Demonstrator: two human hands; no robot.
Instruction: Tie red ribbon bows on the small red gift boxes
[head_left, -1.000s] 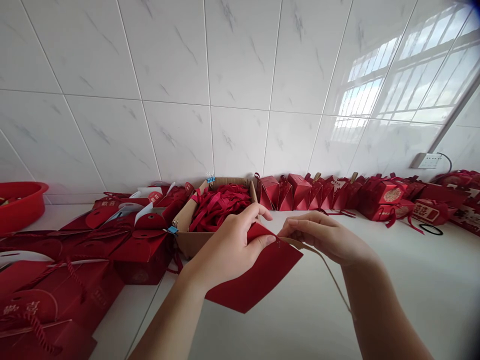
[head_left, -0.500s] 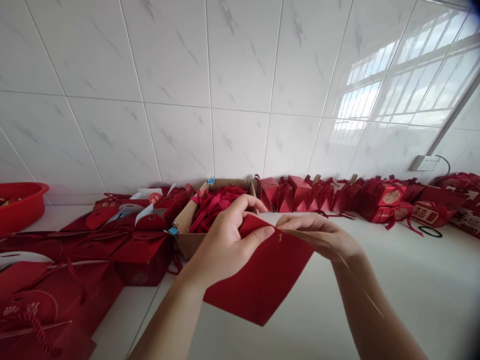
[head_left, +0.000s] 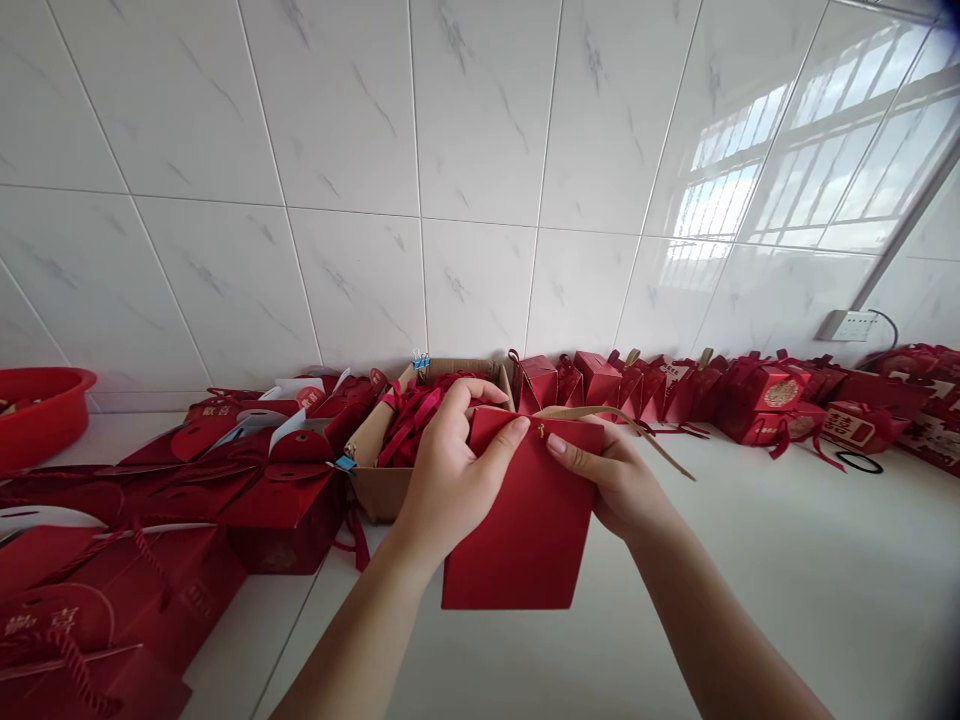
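A person's left hand (head_left: 461,470) pinches the top edge of a flat red paper piece (head_left: 517,540), thumb in front. The right hand (head_left: 615,480) grips its upper right side. The piece hangs between both hands, above a white tabletop (head_left: 750,570). A narrow tan ribbon (head_left: 585,411) runs along its top, trailing past the right hand. Just beyond the left hand sits a brown cardboard box (head_left: 380,492) of dark red ribbons (head_left: 416,420).

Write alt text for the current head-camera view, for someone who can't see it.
A person's left hand and right hand hold a red card, a tan ribbon trailing from its top edge. Beyond it, a cardboard box holds red ribbons; red boxes sit on both sides before a white tiled wall.
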